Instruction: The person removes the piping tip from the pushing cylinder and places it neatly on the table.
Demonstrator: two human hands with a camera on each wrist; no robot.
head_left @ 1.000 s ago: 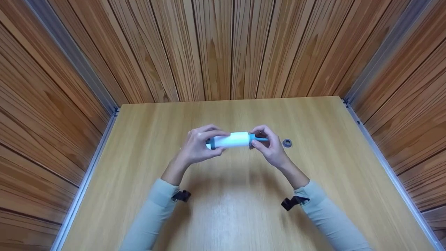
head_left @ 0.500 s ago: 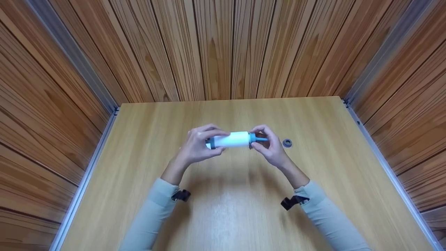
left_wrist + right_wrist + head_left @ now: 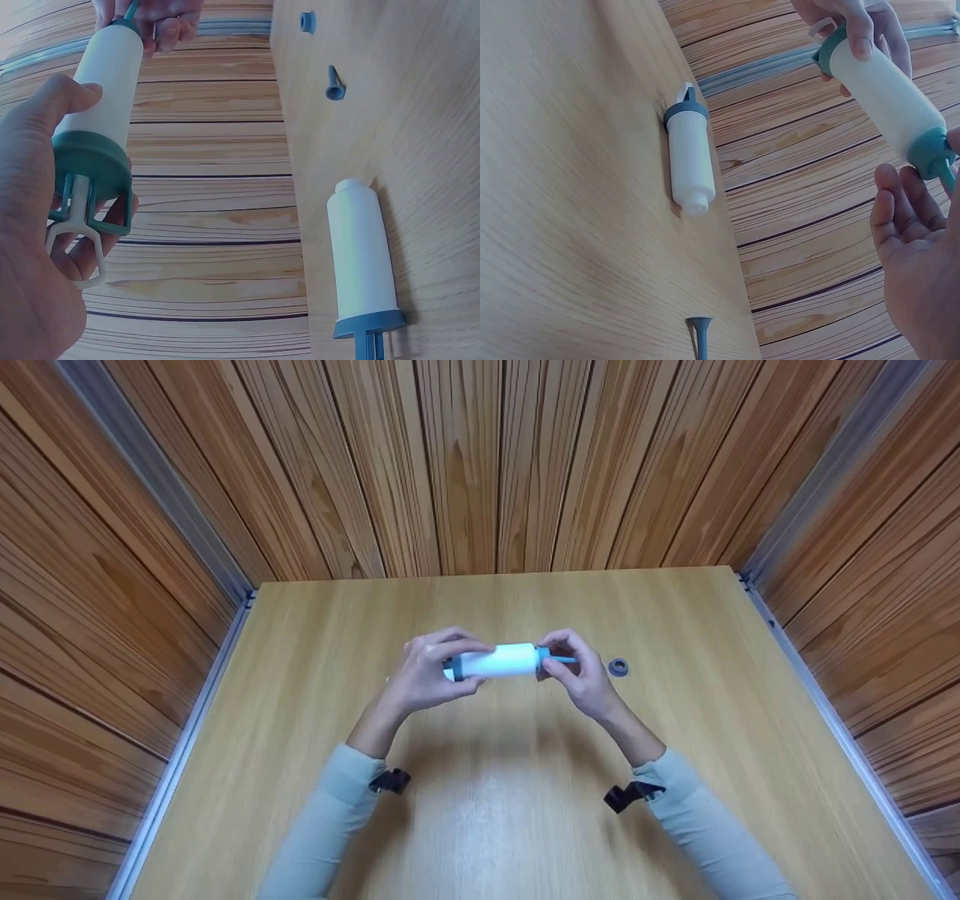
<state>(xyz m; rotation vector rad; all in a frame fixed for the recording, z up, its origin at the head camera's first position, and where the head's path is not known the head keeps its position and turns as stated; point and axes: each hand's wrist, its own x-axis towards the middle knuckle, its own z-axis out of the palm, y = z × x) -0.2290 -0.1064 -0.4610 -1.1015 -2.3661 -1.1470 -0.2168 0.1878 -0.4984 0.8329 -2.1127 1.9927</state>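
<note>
A white-barrelled icing syringe (image 3: 501, 660) with teal ends is held level above the table in the head view. My left hand (image 3: 426, 671) grips it round the plunger end, thumb along the barrel in the left wrist view. A white pull ring (image 3: 77, 255) sticks out of its teal end cap (image 3: 94, 165). At the other end my right hand (image 3: 581, 675) pinches the teal nozzle (image 3: 930, 154), thumb on one side; its remaining fingers lie loosely curled in the right wrist view. The nozzle's thin tip points right.
On the wooden table (image 3: 480, 840) lies a second white syringe (image 3: 365, 255) with a blue-grey end cap and bare tip. Near it are a loose blue-grey nozzle (image 3: 335, 84) and a small ring cap (image 3: 618, 667). Wood-plank walls (image 3: 480, 472) enclose the table.
My right thumb has shifted up over the nozzle's base, after sitting lower half a second ago. The left hand and the syringe stay in place.
</note>
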